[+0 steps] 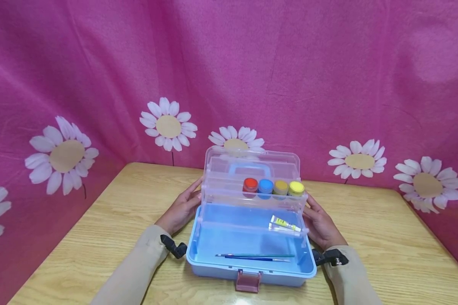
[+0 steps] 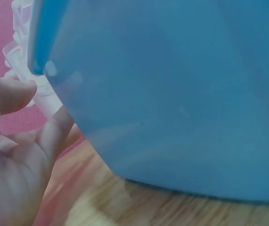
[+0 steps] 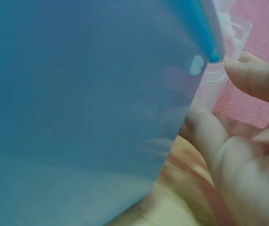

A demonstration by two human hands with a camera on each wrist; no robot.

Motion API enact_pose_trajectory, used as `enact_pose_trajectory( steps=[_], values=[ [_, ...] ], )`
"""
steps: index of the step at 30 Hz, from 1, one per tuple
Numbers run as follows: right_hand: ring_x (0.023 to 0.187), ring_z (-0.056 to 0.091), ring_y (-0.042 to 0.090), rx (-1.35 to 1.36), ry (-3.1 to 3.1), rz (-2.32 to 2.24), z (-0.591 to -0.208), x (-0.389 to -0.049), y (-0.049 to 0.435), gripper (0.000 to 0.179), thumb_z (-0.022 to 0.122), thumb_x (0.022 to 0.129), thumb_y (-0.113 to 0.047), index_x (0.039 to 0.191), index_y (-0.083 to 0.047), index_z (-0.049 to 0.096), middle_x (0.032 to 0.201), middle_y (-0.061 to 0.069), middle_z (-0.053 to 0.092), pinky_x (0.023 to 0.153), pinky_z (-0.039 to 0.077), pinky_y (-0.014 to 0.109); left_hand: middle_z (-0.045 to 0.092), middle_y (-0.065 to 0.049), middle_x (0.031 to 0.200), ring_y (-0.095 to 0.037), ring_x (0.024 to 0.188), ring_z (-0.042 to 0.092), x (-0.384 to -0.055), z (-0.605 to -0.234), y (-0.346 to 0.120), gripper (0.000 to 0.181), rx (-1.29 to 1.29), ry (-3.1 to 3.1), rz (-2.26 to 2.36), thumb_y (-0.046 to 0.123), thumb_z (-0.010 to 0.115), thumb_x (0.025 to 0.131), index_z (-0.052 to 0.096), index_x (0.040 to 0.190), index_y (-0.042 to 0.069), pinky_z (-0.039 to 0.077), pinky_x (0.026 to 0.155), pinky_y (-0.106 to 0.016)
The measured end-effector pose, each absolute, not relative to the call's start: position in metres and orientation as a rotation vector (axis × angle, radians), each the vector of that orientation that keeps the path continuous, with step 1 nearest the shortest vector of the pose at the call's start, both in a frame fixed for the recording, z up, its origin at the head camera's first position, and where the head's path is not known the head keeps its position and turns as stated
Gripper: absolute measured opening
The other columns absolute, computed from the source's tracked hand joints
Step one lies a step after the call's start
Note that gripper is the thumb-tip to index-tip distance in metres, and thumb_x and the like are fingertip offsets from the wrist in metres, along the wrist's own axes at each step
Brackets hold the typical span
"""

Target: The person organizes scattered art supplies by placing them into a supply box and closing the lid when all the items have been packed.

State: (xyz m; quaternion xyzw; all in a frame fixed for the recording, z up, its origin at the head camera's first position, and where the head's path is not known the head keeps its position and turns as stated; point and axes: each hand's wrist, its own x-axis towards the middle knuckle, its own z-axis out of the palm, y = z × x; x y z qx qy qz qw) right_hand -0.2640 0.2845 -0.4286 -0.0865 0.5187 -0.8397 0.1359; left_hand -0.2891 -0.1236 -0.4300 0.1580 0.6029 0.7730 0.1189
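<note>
A blue-based storage case [image 1: 213, 271] stands with its clear lid [image 1: 252, 159] raised and its clear trays [image 1: 223, 195] fanned out. The upper tray carries red [image 1: 250, 184], blue [image 1: 266, 186], ochre and yellow [image 1: 296, 188] paint pots. Paint tubes [image 1: 284, 223] lie in the lower tray, and two thin paintbrushes [image 1: 255, 256] rest in the base. My left hand [image 1: 181, 209] reaches along the left side, its fingers extended at the clear plastic and partly hidden behind the case. On the opposite side, my right hand [image 1: 322, 224] mirrors it, thumb [image 3: 254, 77] close to the clear plastic.
The case sits on a wood-grain table [image 1: 110, 220]. A pink latch [image 1: 248, 281] hangs down at the case's front. Behind the table and along its sides hangs a magenta cloth [image 1: 275, 76] printed with white daisies. Black wrist mounts [image 1: 173, 246] flank the base.
</note>
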Motion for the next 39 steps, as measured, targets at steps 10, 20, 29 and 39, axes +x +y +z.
enact_pose_trajectory(
  steps=[10, 20, 29, 39],
  values=[
    [0.116, 0.059, 0.016, -0.339, 1.292, -2.541, -0.428, -0.264, 0.284, 0.058, 0.041, 0.102, -0.002, 0.150, -0.032, 0.033, 0.132, -0.003, 0.058, 0.098, 0.047, 0.033, 0.043, -0.011, 0.147, -0.024, 0.131, 0.047, -0.288, -0.423, -0.121, 0.055, 0.398, 1.831, 2.249, 0.010, 0.042, 0.103, 0.033, 0.150, 0.037, 0.044, 0.102, -0.031],
    [0.121, 0.056, 0.018, -0.386, 1.190, -2.571, -0.425, -0.263, 0.284, 0.059, 0.039, 0.101, 0.002, 0.150, -0.031, 0.033, 0.138, -0.004, 0.054, 0.101, 0.045, 0.036, 0.043, -0.006, 0.148, -0.023, 0.131, 0.046, -0.287, -0.419, -0.118, 0.055, 0.319, 1.849, 2.282, 0.008, 0.045, 0.102, 0.039, 0.146, 0.041, 0.045, 0.100, -0.029],
    [0.126, 0.052, 0.019, -0.373, 1.104, -2.599, -0.425, -0.260, 0.288, 0.059, 0.037, 0.102, 0.002, 0.150, -0.031, 0.033, 0.141, -0.007, 0.050, 0.103, 0.041, 0.039, 0.040, -0.003, 0.150, -0.021, 0.134, 0.042, -0.287, -0.417, -0.113, 0.056, 0.312, 1.783, 2.344, 0.005, 0.048, 0.100, 0.044, 0.144, 0.039, 0.043, 0.101, -0.026],
    [0.130, 0.047, 0.016, -0.531, 1.038, -2.596, -0.429, -0.262, 0.288, 0.060, 0.029, 0.101, 0.007, 0.150, -0.027, 0.032, 0.145, -0.003, 0.047, 0.107, 0.038, 0.034, 0.038, -0.004, 0.151, -0.024, 0.134, 0.042, -0.285, -0.416, -0.113, 0.055, 0.310, 1.777, 2.361, 0.005, 0.048, 0.100, 0.043, 0.145, 0.035, 0.043, 0.102, -0.030]
  ],
)
